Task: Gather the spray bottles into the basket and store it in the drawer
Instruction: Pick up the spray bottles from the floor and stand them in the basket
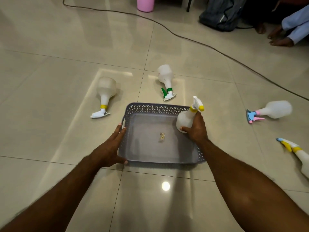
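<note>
Basket (160, 109) on floor | left hand (110, 148) fingers clasp its left rim | right hand (195, 129) fingers grip spray bottle (187, 118) over its right side

We see a moderately lit indoor scene under soft overhead light. The glossy floor (50, 47) carries a small round glare spot (165, 186) near the bottom centre and a broad pale reflection farther up. Shadows are faint and diffuse. Wide-angle distortion curves the tile joints toward the edges. We note slight blur on the pink-nozzled bottle (274, 110) at right.
</note>
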